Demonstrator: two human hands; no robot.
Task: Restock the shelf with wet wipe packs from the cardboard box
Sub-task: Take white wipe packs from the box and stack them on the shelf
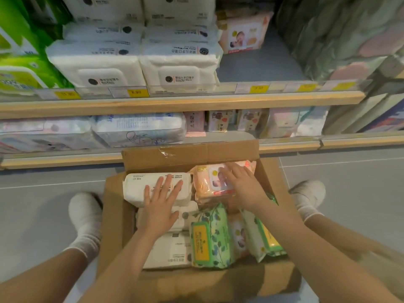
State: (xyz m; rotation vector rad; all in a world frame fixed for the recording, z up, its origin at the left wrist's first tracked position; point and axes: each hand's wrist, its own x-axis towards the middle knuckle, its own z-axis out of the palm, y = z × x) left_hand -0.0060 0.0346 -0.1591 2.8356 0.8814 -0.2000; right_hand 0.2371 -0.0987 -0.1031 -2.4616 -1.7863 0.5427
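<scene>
The fingers point(172, 189) of the left hand point(160, 207) lay straight and spread, flat on top of a white wet wipe pack point(140, 189) at the far left of the cardboard box point(113, 215), gripping nothing. Nearer the person in that left column, more white packs point(166, 250) lay stacked under the wrist. Beside them, toward the middle, a green floral pack point(211, 239) stood on edge with its yellow label facing up. The right hand point(242, 184) rested on a pink pack with a baby picture point(209, 189) at the far right of the box, fingers extended and only lightly bent over its top; whether they had closed on it could not be told. Another green pack point(262, 237) leaned under the right forearm.

The box sat open on the grey floor point(349, 182) between two white shoes, its far flap point(188, 154) standing up against the lower shelf point(65, 160). On the upper shelf point(175, 103), white packs point(135, 62) were piled at left and centre, a pink baby-picture pack point(244, 33) stood farther back to the right, and yellow price tags point(136, 92) ran along the edge.
</scene>
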